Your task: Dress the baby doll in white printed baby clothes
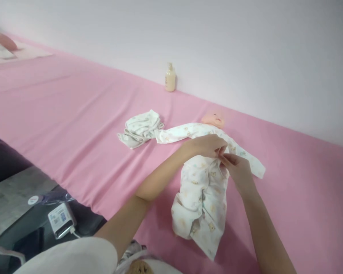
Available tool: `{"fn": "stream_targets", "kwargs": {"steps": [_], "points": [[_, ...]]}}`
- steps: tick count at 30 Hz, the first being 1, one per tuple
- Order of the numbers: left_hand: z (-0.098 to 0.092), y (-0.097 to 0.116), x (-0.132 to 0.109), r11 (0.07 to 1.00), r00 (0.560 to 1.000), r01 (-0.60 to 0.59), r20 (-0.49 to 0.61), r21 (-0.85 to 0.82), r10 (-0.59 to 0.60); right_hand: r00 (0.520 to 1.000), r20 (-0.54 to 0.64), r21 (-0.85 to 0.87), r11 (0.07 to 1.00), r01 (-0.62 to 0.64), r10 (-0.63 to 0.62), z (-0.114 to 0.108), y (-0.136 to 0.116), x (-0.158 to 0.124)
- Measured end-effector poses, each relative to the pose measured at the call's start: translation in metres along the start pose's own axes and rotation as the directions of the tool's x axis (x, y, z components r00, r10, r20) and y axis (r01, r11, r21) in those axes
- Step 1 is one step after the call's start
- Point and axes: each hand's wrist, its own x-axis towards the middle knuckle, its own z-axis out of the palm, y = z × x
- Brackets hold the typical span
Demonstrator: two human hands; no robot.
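A baby doll (pixel 213 120) lies on its back on a pink sheet, its head toward the wall. It wears white printed baby clothes (pixel 201 190), with both sleeves stretched out to the sides. My left hand (pixel 210 145) and my right hand (pixel 236 165) meet over the doll's middle. Their fingertips pinch the edge of the garment together on the right side of the chest. The fastening between the fingers is too small to make out. Below the hands, the lower part of the garment wraps over the doll's legs and ends in a loose pointed flap.
A crumpled white printed cloth (pixel 143 127) lies by the doll's left-hand sleeve. A pump bottle (pixel 170 78) stands against the wall. Beyond the pink sheet's (pixel 82 106) near edge, a white power bank (pixel 62 220) with a cable rests on a dark surface.
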Motion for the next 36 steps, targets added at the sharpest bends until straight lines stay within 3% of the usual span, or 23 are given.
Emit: {"fn": "stream_targets", "kwargs": {"steps": [10,19,28,31,36], "points": [[-0.003,0.001,0.001,0.999,0.999,0.039,0.000,-0.008,-0.039,0.994,0.093,0.212,0.977,0.032,-0.053,0.004,0.005,-0.001],[0.002,-0.003,0.004,0.995,0.996,0.084,-0.033,-0.051,-0.086,0.992,0.121,0.184,0.983,-0.007,-0.015,0.011,0.013,0.007],[0.003,-0.012,0.007,0.974,0.985,0.174,0.032,-0.145,-0.172,0.997,0.021,0.097,0.993,0.071,-0.073,0.025,0.020,0.004],[0.006,-0.022,0.010,0.960,0.988,0.154,0.044,-0.233,-0.148,0.999,0.031,0.182,0.983,0.016,-0.022,0.024,0.018,0.005],[0.011,-0.040,0.009,0.835,0.991,0.132,0.100,-0.534,-0.093,0.972,0.214,0.311,0.937,-0.157,0.092,0.011,0.017,0.010]]}}
